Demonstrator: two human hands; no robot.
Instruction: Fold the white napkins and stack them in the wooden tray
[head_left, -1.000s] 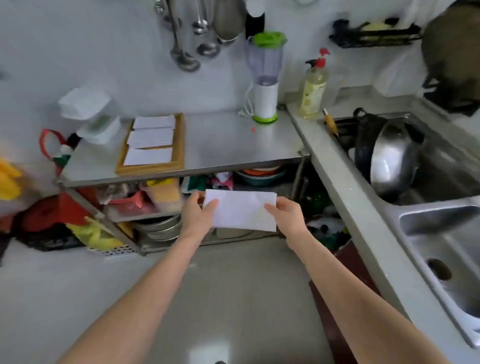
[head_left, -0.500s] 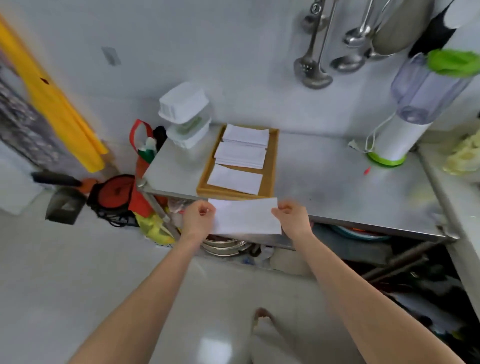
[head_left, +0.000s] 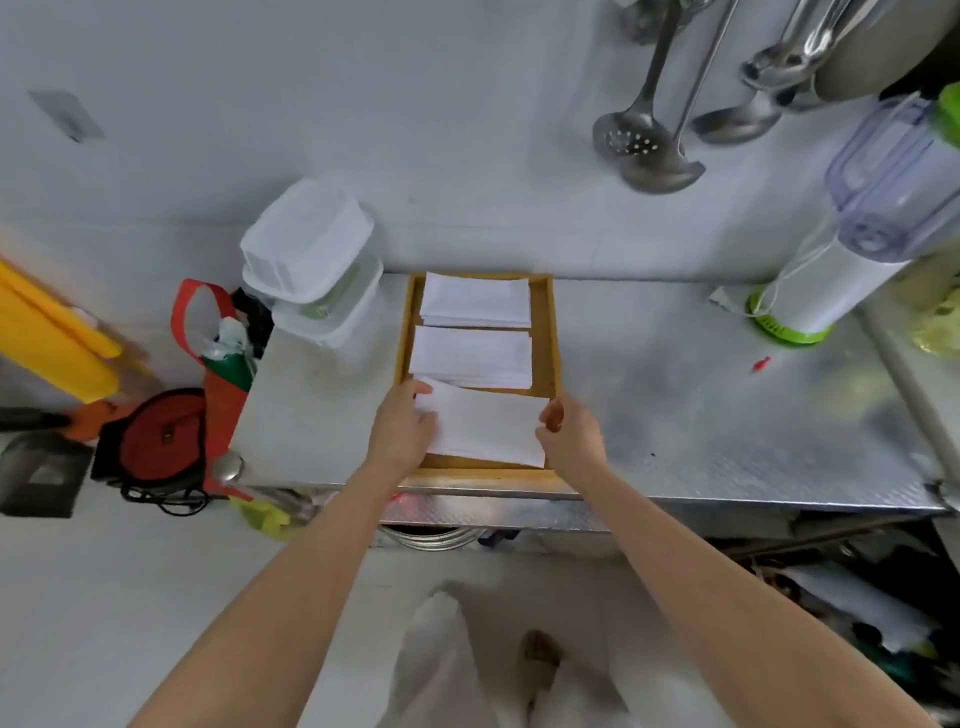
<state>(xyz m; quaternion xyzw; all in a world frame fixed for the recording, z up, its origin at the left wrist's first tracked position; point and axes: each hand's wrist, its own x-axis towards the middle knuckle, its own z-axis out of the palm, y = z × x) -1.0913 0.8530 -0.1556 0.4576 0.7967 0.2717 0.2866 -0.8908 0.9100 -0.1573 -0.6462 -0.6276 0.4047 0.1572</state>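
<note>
A wooden tray (head_left: 545, 343) lies on the steel table against the wall. Two stacks of folded white napkins fill its far part: one at the back (head_left: 475, 300), one in the middle (head_left: 471, 355). A folded white napkin (head_left: 485, 428) sits over the tray's near section. My left hand (head_left: 402, 428) holds its left end, fingers over the top. My right hand (head_left: 569, 439) pinches its right edge.
Stacked clear plastic containers (head_left: 311, 260) stand left of the tray. A blender (head_left: 852, 244) stands at the right of the steel table (head_left: 701, 415). Ladles (head_left: 644, 140) hang on the wall above. Bags and a red pot (head_left: 166, 441) crowd the floor at left.
I have moved up to the table and carried the folded napkin forward from the table's front edge into the tray's near section, both hands still on it.
</note>
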